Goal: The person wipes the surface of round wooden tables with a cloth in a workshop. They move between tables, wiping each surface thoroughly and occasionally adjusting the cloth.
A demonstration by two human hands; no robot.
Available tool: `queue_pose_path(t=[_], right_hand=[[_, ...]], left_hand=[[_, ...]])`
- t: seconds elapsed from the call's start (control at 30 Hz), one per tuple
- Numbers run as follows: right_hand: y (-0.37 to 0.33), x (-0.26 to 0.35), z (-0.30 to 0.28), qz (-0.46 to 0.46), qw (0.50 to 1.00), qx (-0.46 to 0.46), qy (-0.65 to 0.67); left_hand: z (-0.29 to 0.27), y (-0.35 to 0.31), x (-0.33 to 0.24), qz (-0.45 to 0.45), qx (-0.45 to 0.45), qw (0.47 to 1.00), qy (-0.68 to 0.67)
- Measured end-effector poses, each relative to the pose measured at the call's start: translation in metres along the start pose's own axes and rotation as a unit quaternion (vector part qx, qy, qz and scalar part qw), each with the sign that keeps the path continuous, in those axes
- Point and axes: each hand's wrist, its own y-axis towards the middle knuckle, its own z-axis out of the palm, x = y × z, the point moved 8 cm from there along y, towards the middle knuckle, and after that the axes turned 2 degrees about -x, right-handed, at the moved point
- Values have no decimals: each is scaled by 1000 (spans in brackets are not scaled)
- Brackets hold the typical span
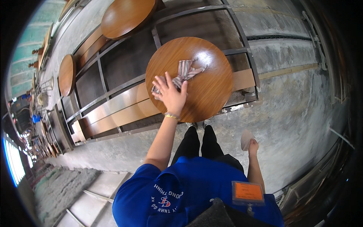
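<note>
Upper centre, a striped cloth (pixel 185 70) is partly covered by the splayed left hand (pixel 172 95) on a glossy round wooden top (pixel 208 94); lower right, a pale sheet (pixel 247 139), possibly paper, is pinched by the right hand (pixel 253 147) above grey concrete floor (pixel 291 102).

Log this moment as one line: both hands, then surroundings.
left hand: spread over striped cloth on round wooden tabletop | right hand: gripping pale flat piece, apart from tabletop | around: two more round tops, dark frame

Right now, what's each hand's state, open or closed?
Left hand: open, spread over the striped cloth on the round wooden tabletop.
Right hand: closed, holding a thin pale sheet.
</note>
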Motion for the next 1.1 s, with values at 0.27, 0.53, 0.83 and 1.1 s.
queue_pose_path(t=[0.27, 0.53, 0.83, 1.1], right_hand=[[13, 155, 40, -172, 972, -12, 157], [-4, 174, 30, -135, 986, 18, 99], [-6, 26, -12, -8, 997, -36, 67], [-2, 16, -12, 5, 990, -65, 122]], left_hand=[[61, 95, -140, 272, -27, 962, -17], [42, -44, -127, 523, 207, 826, -33], [35, -54, -110, 583, 282, 761, 21], [69, -55, -195, 691, 260, 674, -27]])
